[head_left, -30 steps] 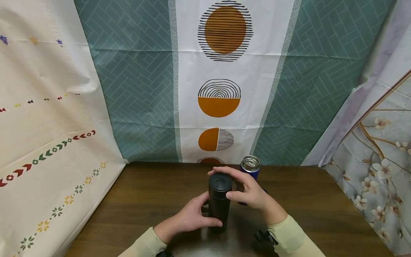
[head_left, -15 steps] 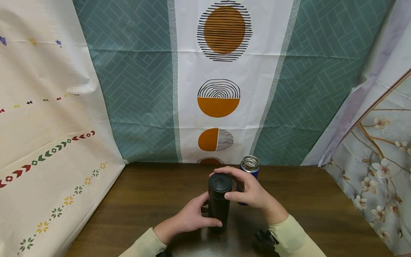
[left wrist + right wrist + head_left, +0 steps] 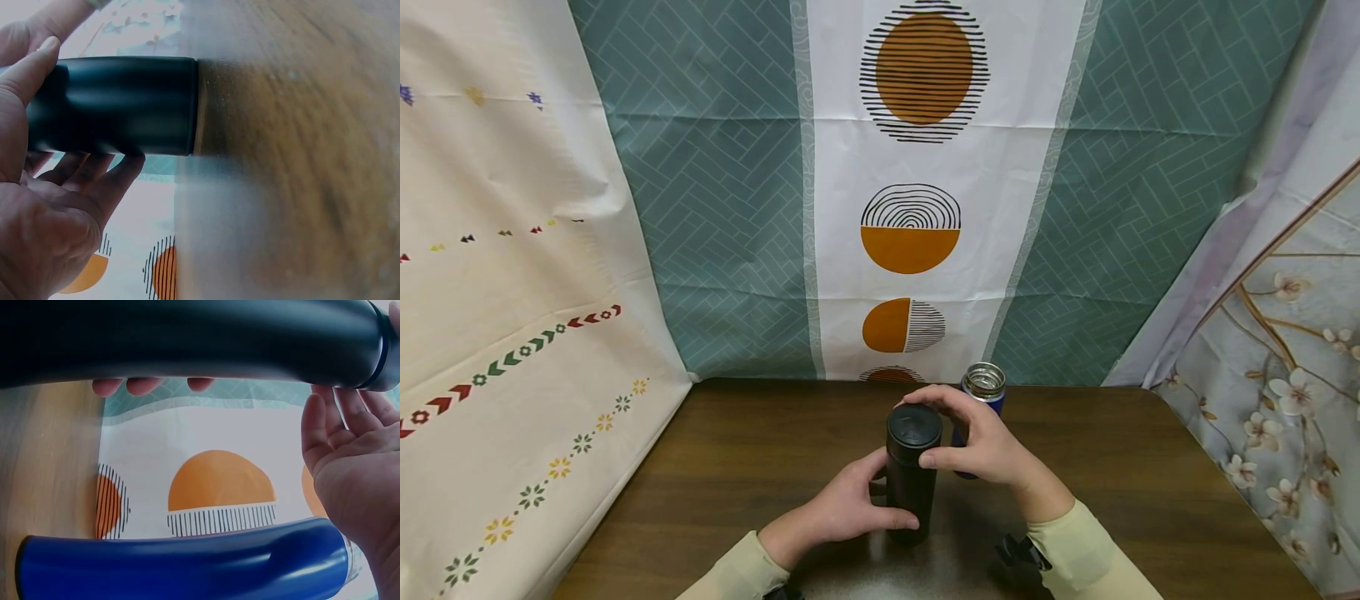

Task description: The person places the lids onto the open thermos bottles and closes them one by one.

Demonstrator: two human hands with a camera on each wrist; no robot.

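Observation:
A black thermos flask (image 3: 912, 492) stands upright on the wooden table, its base meeting the tabletop in the left wrist view. My left hand (image 3: 838, 504) grips the lower body, thumb across the near side and fingers around the far side. Up at the top, my right hand (image 3: 981, 442) holds the black lid (image 3: 914, 427) between thumb and fingers; the lid sits on the flask. Just behind the right hand is a blue thermos flask (image 3: 181, 565), upright with its bare steel mouth (image 3: 984, 382) uncovered. The right hand partly hides it in the head view.
The dark wooden table (image 3: 760, 450) reaches back to a teal and white patterned cloth (image 3: 737, 208). A cream cloth (image 3: 535, 333) hangs at the left, a floral one (image 3: 1285, 417) at the right. Dark straps show at both wrists.
My right thumb and fingers have shifted slightly around the lid, the thumb moving a little left. The left hand and both flasks stay where they were.

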